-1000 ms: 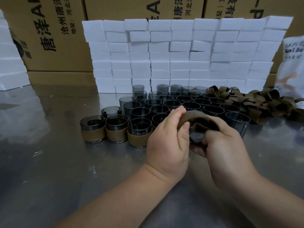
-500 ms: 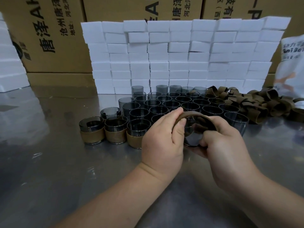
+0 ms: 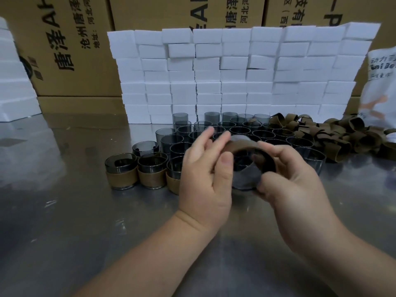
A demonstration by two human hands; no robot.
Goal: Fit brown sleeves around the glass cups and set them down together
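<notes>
Gripped glass cup (image 3: 244, 179) in right hand (image 3: 287, 185) over middle of table (image 3: 64, 232), fingers (image 3: 267, 148) and thumb curled round it. Had brown sleeve (image 3: 242, 144) tilted at cup's upper end. Spread left hand (image 3: 203, 183) loosely, blurred, thumb touching sleeve's left side. Noted three sleeved cups (image 3: 121, 171) in a row just left of hands. Logged bare cups (image 3: 246, 130) clustered behind, loose sleeves (image 3: 321, 133) piled toward far right, white blocks (image 3: 235, 78) stacked along far edge, cardboard boxes (image 3: 75, 50) beyond.
</notes>
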